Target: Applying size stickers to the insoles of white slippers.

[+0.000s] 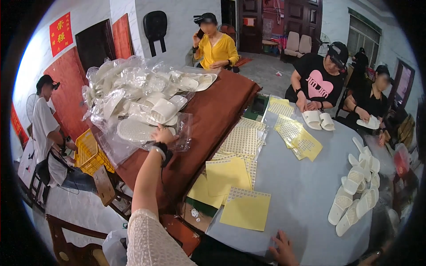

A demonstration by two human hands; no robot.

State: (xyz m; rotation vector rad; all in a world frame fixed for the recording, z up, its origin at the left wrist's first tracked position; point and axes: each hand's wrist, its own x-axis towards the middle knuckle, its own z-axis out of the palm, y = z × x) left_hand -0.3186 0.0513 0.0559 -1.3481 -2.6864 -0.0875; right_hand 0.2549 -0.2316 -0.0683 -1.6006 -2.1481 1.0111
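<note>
A: Nearest us, where is our right hand (283, 250)?

B: Over the near edge of the grey table (293, 186), fingers spread, nothing in its grasp that we can see. Just ahead lie flat yellow sheets (246, 213), smooth and square-cornered, with rows of small pale labels.

A: And our left hand (164, 134)?

B: Farther out, over the brown cloth (211, 113), fingers bent onto a cream slipper (135, 130) in a clear bag (184, 138). (We can't tell whether they pinch it or merely rest there.)

A: How does that slipper lie from us?

B: Ahead and to the left, its long axis running roughly left to right, across our left forearm. Our left hand is at its right-hand end; our right is well apart.

A: What do we make of its surface?

B: Finely ridged, long and rounded at its left end. Beyond rises a heap of bagged slippers (120, 82), the film crinkled and glossy; past that sits a co-worker in yellow (215, 49).
</note>
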